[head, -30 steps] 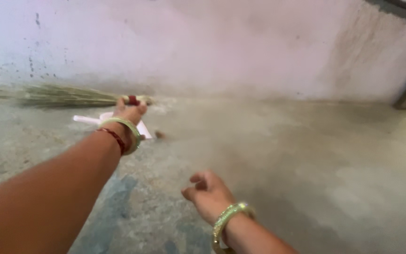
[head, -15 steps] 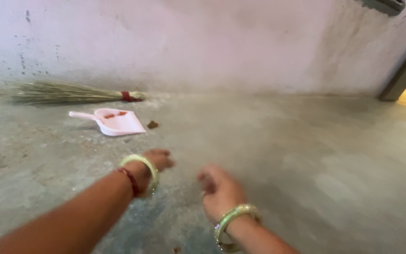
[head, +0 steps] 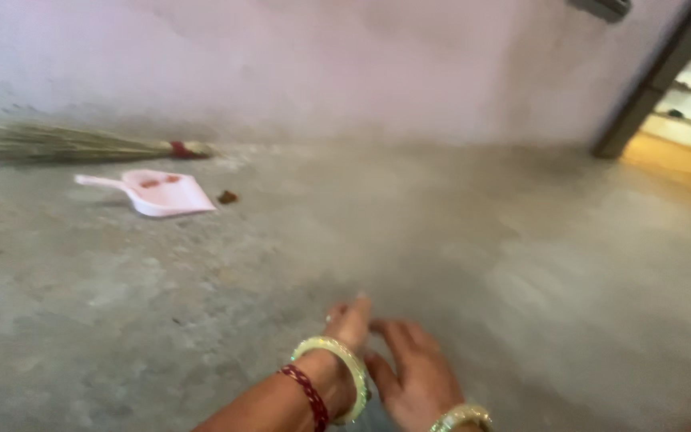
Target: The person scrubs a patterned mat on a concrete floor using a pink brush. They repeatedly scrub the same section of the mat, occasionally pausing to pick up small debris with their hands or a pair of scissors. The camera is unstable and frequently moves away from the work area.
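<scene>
Just above the bare concrete floor [head: 457,240], the left hand [head: 345,332] and right hand [head: 413,376] hover side by side, fingers loose and empty. Well ahead to their left lie a pink dustpan [head: 157,192], a grass broom [head: 65,146] and a stray crumb [head: 226,197]; a careless knock could scatter the pan's scraps. No packages or signs show.

A home — bare concrete floor [head: 521,264], grass broom [head: 65,146], pink dustpan [head: 161,192].
</scene>
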